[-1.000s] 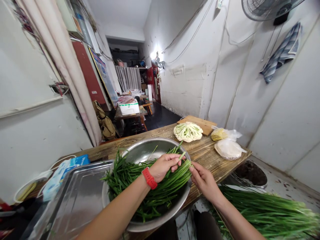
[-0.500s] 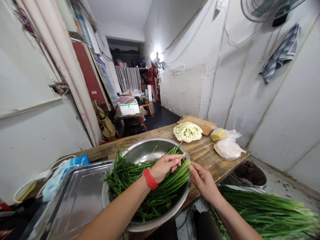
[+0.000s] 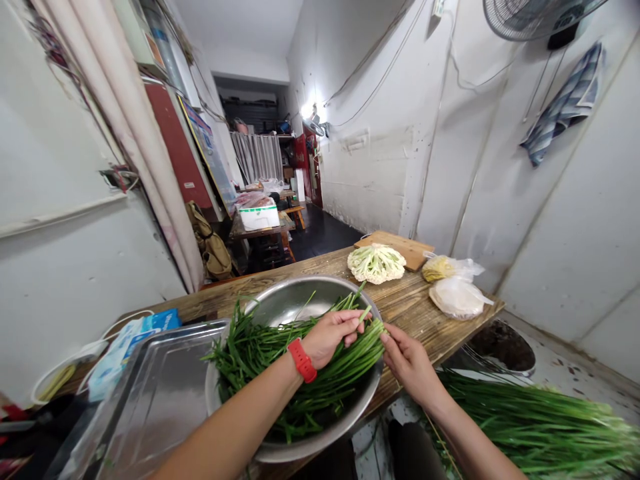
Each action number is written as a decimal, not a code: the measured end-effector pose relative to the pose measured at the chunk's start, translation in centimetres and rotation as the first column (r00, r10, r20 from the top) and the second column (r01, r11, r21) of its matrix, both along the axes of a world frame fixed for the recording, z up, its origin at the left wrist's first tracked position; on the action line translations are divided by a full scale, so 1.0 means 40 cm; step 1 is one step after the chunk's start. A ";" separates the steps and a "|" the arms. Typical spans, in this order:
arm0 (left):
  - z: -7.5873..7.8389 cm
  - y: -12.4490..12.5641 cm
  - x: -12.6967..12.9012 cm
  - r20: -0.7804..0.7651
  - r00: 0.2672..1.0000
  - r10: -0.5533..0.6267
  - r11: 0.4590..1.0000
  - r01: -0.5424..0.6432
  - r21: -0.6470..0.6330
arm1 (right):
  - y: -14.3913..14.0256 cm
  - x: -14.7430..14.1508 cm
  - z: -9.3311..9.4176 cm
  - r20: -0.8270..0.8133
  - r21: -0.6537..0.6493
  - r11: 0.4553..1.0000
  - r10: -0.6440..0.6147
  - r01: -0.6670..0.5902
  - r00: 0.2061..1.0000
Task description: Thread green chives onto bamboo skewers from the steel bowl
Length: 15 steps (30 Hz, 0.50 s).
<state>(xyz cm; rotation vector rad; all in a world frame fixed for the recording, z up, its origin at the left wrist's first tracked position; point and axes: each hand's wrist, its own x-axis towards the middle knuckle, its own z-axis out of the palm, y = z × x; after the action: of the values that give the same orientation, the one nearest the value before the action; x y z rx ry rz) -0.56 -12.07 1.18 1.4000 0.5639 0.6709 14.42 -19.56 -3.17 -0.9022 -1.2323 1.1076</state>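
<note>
A steel bowl [image 3: 300, 303] stands on the wooden table in front of me, with long green garlic chives [image 3: 325, 393] lying across it. Over the bowl, my left hand [image 3: 333, 337], below a red wristband, is closed on chives; a pale stem end pokes out past its thumb. My right hand [image 3: 410, 363] pinches at the pale stem ends by the bowl's right rim. Exactly how many stems each hand grips is hidden by the fingers. A larger heap of chives [image 3: 540, 423] lies to the lower right, beyond my right forearm.
On the wooden table [image 3: 405, 303] are a cauliflower [image 3: 377, 263], a cutting board [image 3: 400, 248] and two plastic-bagged items [image 3: 456, 298]. A metal tray [image 3: 155, 393] adjoins the bowl's left side, beside a blue-white packet [image 3: 133, 347]. A dark round bin [image 3: 500, 347] stands right of the table.
Almost nothing differs. Both hands keep the same hold on the chives, and the view has shifted very slightly.
</note>
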 end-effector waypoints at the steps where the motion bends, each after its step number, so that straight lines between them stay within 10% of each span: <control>1: -0.001 0.000 0.000 0.000 1.000 -0.003 1.000 0.003 -0.003 | 0.000 0.000 -0.001 -0.001 -0.005 1.000 0.003 -0.003 1.000; 15: -0.008 0.000 -0.004 0.039 0.999 -0.037 0.994 0.041 -0.101 | -0.004 0.000 0.005 -0.019 -0.007 1.000 0.026 -0.026 0.999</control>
<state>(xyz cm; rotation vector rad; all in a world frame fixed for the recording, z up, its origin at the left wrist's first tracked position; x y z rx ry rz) -0.74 -12.09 0.86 1.2972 0.5326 0.6271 14.44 -19.72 -2.96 -0.8815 -1.2278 1.1397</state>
